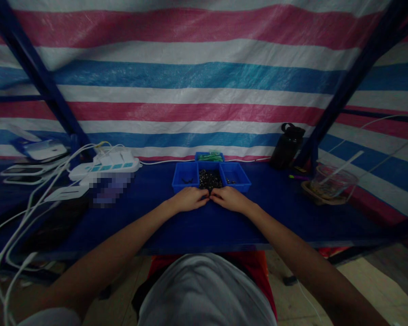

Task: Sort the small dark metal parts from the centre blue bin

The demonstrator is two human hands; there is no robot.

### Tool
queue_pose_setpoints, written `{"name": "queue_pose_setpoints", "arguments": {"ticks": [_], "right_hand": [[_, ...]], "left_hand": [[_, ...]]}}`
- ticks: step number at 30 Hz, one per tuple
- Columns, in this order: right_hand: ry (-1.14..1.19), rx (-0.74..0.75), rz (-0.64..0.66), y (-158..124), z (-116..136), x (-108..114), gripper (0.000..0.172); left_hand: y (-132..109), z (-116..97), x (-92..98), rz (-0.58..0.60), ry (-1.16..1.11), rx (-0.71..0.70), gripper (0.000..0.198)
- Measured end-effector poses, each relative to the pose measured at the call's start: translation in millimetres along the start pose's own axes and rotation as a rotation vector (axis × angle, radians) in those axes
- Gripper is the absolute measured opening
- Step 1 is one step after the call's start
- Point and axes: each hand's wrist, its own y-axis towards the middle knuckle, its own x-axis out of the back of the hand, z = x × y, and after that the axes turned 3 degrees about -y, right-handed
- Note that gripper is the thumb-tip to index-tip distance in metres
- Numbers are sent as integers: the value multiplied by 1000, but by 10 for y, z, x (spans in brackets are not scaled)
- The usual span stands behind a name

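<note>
While both forearms are lying over the dark blue bench (149,231), the left hand (192,199) and the right hand (228,198) are sitting almost fingertip to fingertip before a row of blue, open plastic compartments (183,186). Their fingers are standing bent inward; whether either hand is pinching anything, I cannot tell. Small, dark, shiny pieces (210,177) are occupying the middle compartment, just beyond the fingertips. Judging by appearance, these are probably combining low weight with hard, slippery surfaces, calling for a fingertip pinch at the edges, one by one.
</note>
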Motion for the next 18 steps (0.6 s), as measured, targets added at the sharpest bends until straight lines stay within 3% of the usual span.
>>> {"name": "queue_pose_setpoints", "arguments": {"ticks": [18], "right_hand": [[-6, -15, 11, -7, 9, 28, 24]], "left_hand": [[2, 10, -9, -5, -4, 4, 23]]}}
